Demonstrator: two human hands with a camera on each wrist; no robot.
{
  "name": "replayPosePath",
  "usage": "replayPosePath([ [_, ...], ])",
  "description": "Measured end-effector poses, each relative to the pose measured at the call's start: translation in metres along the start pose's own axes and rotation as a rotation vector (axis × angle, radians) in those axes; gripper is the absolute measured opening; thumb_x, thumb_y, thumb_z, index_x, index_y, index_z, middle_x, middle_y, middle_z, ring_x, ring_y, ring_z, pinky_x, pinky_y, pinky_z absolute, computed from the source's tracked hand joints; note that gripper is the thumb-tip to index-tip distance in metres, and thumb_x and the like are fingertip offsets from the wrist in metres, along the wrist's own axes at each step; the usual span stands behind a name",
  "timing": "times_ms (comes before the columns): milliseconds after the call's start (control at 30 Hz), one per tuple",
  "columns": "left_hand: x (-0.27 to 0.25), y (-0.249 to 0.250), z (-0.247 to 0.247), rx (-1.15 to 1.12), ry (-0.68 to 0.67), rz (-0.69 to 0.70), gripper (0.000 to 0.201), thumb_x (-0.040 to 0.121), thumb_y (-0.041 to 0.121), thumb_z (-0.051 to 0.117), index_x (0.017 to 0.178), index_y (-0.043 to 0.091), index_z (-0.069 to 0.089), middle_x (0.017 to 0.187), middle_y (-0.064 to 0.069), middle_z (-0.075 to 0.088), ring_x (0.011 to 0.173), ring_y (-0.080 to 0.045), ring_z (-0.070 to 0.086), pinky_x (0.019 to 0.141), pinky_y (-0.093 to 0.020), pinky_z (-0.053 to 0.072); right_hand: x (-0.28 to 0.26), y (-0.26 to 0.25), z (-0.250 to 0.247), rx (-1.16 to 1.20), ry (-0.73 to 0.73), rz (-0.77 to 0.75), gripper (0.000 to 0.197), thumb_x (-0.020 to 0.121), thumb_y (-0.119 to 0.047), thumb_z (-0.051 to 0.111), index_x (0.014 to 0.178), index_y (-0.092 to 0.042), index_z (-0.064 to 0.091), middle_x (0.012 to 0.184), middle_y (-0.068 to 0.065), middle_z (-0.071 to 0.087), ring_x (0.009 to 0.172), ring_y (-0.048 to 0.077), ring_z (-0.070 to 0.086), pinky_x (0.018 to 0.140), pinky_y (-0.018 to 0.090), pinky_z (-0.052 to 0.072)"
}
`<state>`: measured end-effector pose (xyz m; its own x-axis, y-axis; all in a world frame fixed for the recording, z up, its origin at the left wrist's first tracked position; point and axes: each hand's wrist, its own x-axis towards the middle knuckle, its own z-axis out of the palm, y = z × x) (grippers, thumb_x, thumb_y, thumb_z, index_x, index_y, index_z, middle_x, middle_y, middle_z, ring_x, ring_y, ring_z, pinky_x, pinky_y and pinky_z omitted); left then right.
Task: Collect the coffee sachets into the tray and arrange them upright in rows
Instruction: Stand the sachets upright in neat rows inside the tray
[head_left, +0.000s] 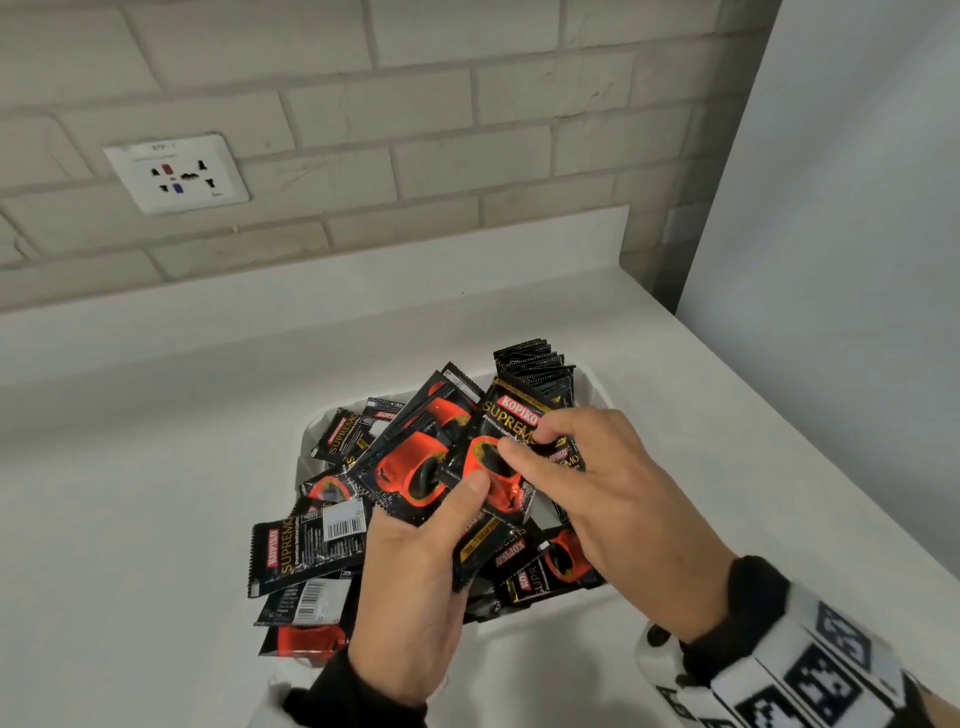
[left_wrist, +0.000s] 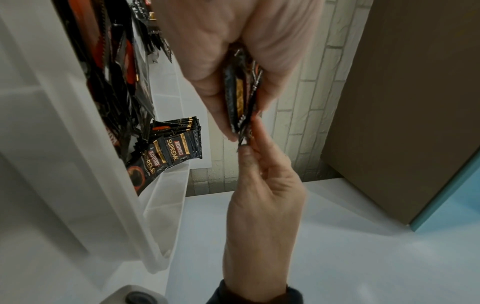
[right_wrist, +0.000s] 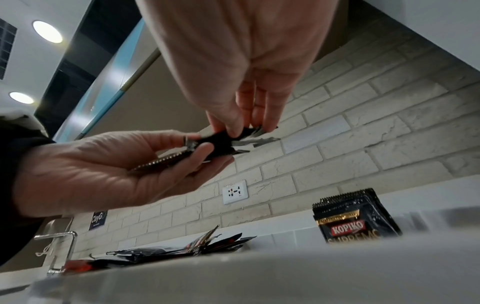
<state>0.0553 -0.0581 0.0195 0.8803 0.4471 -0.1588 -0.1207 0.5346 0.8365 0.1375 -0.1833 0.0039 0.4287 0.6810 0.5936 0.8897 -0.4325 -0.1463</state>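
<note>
I have a small fan of sachets (head_left: 415, 462) in my left hand (head_left: 415, 587), thumb clamped over their lower ends, held just above the tray (head_left: 587, 395). Their long axes run up and away from me, tilted toward the tray's far side. My right hand (head_left: 597, 483) comes in from the tray's right side and pinches the top sachet (head_left: 511, 421) of that fan between thumb and fingertips, so both hands are closed on packets.

The standing row (head_left: 535, 364) sits upright in the tray's far right corner, beyond my right hand and nearer to it than to the left. I judge the pinched sachet has to be turned upright and carried a short way back to join that row.

A loose heap (head_left: 306, 551) lies flat over the tray's left and near sides, some spilling past its rim onto the counter (head_left: 156, 467). The heap crowds the row's base, so a packet could snag or topple the row.
</note>
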Motion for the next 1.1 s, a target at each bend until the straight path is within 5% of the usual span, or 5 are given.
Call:
replayPosePath([
  [200, 0.002, -0.002, -0.003, 0.058, 0.06, 0.016, 0.017, 0.065, 0.008, 0.062, 0.078, 0.013, 0.072, 0.087, -0.01, 0.074, 0.081, -0.021, 0.071, 0.075, -0.038, 0.051, 0.01, 0.005, -0.019, 0.607, 0.132, 0.295, 0.032, 0.087, -0.019, 0.047, 0.115, -0.026, 0.061, 0.103, -0.008, 0.052, 0.094, -0.003, 0.05, 0.081, 0.009, 0.042],
  [500, 0.002, -0.007, 0.0, 0.032, 0.062, 0.0, 0.049, 0.061, -0.002, 0.063, 0.109, 0.008, 0.059, 0.092, -0.013, 0.073, 0.081, -0.025, 0.071, 0.057, -0.031, 0.057, 0.031, 0.013, -0.028, 1.052, -0.157, 0.789, 0.035, 0.074, -0.001, 0.071, 0.096, -0.024, 0.056, 0.071, -0.005, 0.07, 0.062, 0.006, 0.065, 0.056, 0.021, 0.054],
  [767, 0.003, -0.007, -0.004, 0.11, 0.056, -0.044, 0.024, 0.063, 0.003, 0.063, 0.083, 0.016, 0.068, 0.081, -0.006, 0.074, 0.069, -0.016, 0.071, 0.054, -0.027, 0.055, 0.042, 0.02, -0.034, 0.828, -0.451, 0.598, 0.04, 0.077, -0.008, 0.071, 0.104, -0.031, 0.052, 0.096, -0.01, 0.069, 0.087, 0.001, 0.066, 0.081, 0.02, 0.052],
  [967, 0.009, 0.01, -0.008, -0.017, 0.096, -0.041, 0.013, 0.071, 0.018, 0.056, 0.081, 0.016, 0.065, 0.073, -0.002, 0.074, 0.063, -0.013, 0.07, 0.048, -0.024, 0.055, 0.067, 0.059, -0.05, 0.666, -0.425, 0.619, 0.037, 0.076, 0.001, 0.07, 0.081, -0.026, 0.046, 0.072, -0.01, 0.06, 0.055, -0.002, 0.057, 0.051, 0.016, 0.045],
  [1100, 0.012, 0.021, -0.016, -0.031, 0.137, 0.003, 0.019, 0.069, 0.021, 0.057, 0.087, 0.018, 0.061, 0.074, 0.0, 0.074, 0.067, -0.011, 0.071, 0.049, -0.022, 0.055, 0.07, 0.076, -0.045, 0.1, -0.674, 0.413, 0.023, 0.079, -0.01, 0.068, 0.085, -0.02, 0.048, 0.082, -0.006, 0.052, 0.078, 0.014, 0.048, 0.057, 0.021, 0.033],
])
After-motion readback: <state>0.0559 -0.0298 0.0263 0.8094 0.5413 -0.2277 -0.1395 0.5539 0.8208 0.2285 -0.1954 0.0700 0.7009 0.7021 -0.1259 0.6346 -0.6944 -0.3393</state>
